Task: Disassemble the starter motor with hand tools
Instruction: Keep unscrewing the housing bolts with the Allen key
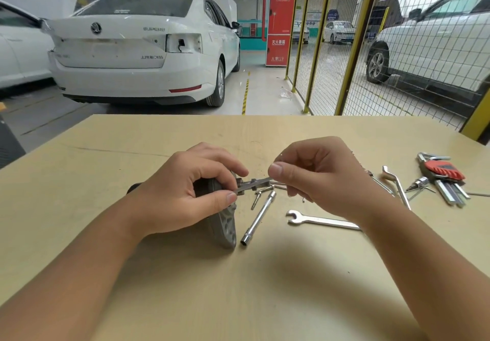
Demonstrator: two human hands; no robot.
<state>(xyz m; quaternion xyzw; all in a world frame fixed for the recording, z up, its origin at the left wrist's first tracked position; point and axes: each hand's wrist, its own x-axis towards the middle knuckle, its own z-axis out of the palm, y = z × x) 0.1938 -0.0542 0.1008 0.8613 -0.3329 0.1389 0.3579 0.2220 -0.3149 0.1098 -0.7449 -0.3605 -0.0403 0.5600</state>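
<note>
Left hand (183,194) curled over the motor (224,221) lying on the table (132,141), thumb and forefinger pinching a thin metal tool (254,184) at its end, right hand (318,178) pinching the tool's other end, socket wrench (258,218), spanner (320,220), hex keys (445,178) to the right

Starter motor (225,224) mostly hidden under left hand (183,192); only dark body end at left and ribbed grey flange show. Thin tool (254,183) btwn both hands: type can't tell, its far end covered by right hand (320,178) fingers. Open-end wrench (318,220) handle runs under right wrist. Small bits by the hex key set (445,178) too small to ID. Table (265,287) cut off at frame bottom & sides.
</note>
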